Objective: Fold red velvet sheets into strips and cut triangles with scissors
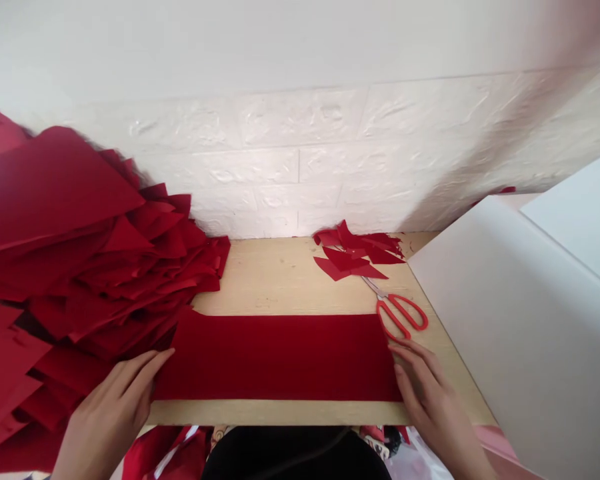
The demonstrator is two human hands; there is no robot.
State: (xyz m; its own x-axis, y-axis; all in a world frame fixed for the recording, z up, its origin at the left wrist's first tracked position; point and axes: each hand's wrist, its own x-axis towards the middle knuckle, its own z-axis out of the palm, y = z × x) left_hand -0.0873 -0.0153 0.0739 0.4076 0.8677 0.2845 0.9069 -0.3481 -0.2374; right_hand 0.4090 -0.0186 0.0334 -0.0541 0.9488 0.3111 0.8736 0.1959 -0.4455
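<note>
A long rectangular piece of red cloth (280, 357) lies flat across the table in front of me. Its left end is held by my left hand (113, 393), whose fingers stretch together over the edge. At the opposite end my right hand (427, 387) has thumb and fingertips close together on the cloth's edge. Just beyond my right fingertips rest scissors (416, 313) with orange-red handles, their blade tips under red scraps (353, 263). My left wrist is beside a large heap of red cloth pieces (80, 267).
The light wooden table (270, 277) ends at a white brick-pattern wall (300, 160). A big white box or panel (520, 320) stands along the right side. Below the table's front edge are more red cloth (185, 453) and some clear plastic (420, 457).
</note>
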